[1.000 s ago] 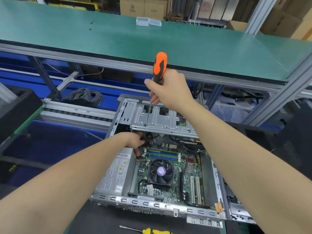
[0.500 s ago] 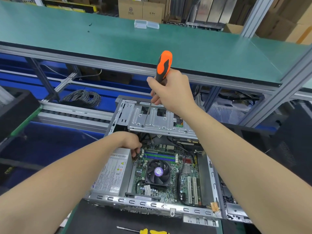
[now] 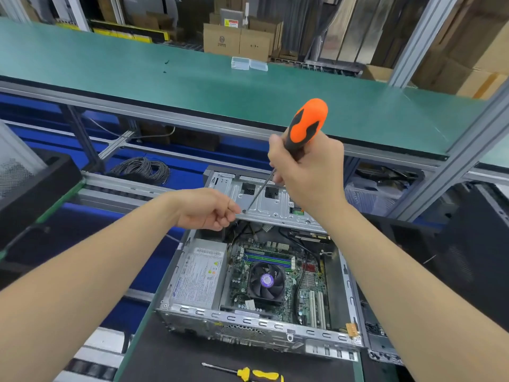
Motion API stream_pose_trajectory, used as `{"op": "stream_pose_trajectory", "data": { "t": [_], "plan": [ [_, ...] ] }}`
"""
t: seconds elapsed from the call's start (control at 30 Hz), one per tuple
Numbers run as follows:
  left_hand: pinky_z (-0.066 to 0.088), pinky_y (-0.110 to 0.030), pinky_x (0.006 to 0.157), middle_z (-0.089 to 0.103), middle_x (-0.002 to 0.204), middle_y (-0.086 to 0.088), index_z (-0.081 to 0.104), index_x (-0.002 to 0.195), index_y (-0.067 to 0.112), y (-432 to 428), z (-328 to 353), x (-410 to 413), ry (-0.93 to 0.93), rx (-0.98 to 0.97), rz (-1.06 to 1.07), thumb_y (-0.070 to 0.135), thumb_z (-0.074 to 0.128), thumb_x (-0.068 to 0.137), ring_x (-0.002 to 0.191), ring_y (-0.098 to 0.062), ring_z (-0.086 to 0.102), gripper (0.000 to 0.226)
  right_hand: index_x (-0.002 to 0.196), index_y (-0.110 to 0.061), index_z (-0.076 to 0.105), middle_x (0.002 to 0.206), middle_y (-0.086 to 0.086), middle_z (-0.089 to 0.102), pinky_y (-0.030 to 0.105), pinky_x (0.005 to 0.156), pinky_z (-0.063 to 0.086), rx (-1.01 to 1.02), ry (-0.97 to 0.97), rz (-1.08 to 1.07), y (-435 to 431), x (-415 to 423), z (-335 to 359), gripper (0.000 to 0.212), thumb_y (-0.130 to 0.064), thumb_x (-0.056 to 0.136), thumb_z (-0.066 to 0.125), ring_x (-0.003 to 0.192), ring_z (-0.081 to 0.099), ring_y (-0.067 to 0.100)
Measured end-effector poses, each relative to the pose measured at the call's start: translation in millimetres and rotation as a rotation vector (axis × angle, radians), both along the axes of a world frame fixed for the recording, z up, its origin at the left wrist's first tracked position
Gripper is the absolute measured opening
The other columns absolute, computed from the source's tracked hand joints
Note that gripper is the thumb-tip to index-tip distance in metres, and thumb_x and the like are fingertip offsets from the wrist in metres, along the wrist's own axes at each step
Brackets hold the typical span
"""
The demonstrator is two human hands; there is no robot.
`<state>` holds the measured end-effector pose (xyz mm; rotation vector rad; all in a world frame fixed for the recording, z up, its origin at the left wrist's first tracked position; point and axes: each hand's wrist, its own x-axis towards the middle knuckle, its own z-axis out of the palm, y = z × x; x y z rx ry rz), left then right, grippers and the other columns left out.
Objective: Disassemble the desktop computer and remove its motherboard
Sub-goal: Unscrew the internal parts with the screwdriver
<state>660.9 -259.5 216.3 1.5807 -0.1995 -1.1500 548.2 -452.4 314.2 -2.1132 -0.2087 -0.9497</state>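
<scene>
**Motherboard seated in the open case while you work on the drive cage above it**

The desktop computer [image 3: 248, 321] sits at the far edge of the black mat [image 3: 170, 357], and its motherboard [image 3: 301, 297] lies flat on the case floor beside the power supply [image 3: 198, 277]. The board is green, with a black fan [image 3: 266, 281], memory sticks and white slots. Expect it to be light, stiff and fragile, so lift it by its bare edges, never by the fan or the cables. Your right hand [image 3: 311, 175] is wrapped around the orange screwdriver [image 3: 307, 122], tip down on the drive cage [image 3: 272, 205]. Your left hand [image 3: 205, 209] has its fingers curled at the cage's near-left corner; whether they pinch anything, I cannot tell.
</scene>
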Motion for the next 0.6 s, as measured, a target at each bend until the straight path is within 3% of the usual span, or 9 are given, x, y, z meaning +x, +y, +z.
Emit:
{"op": "stream_pose_trajectory", "data": {
  "t": [0.07,0.13,0.23,0.37,0.5,0.6],
  "plan": [
    [0.042,-0.024,0.052,0.053,0.073,-0.006,0.059,0.104,0.002,0,-4,-4,-0.019,-0.013,0.092,-0.007,0.037,0.092,0.056,-0.014,0.044,0.027,0.070,0.000,0.056,0.051,0.008,0.059,0.043,0.058,0.050,-0.055,-0.026,0.003,7,-7,2,0.036,-0.022,0.097,0.060,0.050,0.061,0.028],
    [0.033,-0.024,0.047,0.043,0.067,-0.003,0.062,0.099,0.004,-1,-5,-9,-0.116,-0.031,0.078,0.007,0.050,0.095,0.052,-0.014,0.034,0.013,0.068,0.001,0.055,0.051,0.011,0.058,0.043,0.059,0.048,-0.102,-0.033,0.002,14,-13,3,0.036,-0.020,0.097,0.061,0.051,0.059,0.032],
    [0.018,-0.028,0.044,0.025,0.060,0.000,0.066,0.102,0.004,-1,-8,-15,-0.323,-0.071,-0.026,0.023,0.065,0.093,0.050,-0.017,0.018,0.021,0.068,0.002,0.055,0.053,0.014,0.058,0.044,0.060,0.048,-0.127,-0.020,0.011,24,-21,2,0.036,-0.017,0.098,0.063,0.053,0.059,0.035],
    [0.015,-0.032,0.048,0.031,0.055,-0.001,0.061,0.104,0.017,3,-15,-22,-0.566,-0.194,-0.026,0.018,0.067,0.092,0.048,-0.017,0.020,0.013,0.060,0.001,0.052,0.049,0.011,0.053,0.040,0.056,0.041,-0.136,-0.153,-0.041,29,-30,2,0.044,-0.023,0.096,0.059,0.050,0.054,0.034],
    [0.019,-0.032,0.047,0.028,0.058,-0.003,0.064,0.112,0.018,12,-24,-21,-0.575,-0.274,-0.129,0.019,0.067,0.096,0.049,-0.020,0.019,0.016,0.070,-0.003,0.055,0.053,0.011,0.058,0.044,0.057,0.048,-0.090,0.027,0.037,36,-21,-14,0.035,-0.024,0.097,0.060,0.051,0.061,0.032],
    [0.016,-0.032,0.048,0.026,0.057,-0.001,0.070,0.101,0.015,10,-30,-24,-0.568,-0.287,-0.136,0.025,0.068,0.094,0.049,-0.018,0.016,0.012,0.071,-0.005,0.052,0.054,0.012,0.058,0.046,0.056,0.049,-0.033,0.186,0.030,41,-10,-40,0.031,-0.023,0.095,0.062,0.053,0.062,0.034]
  ]
}}
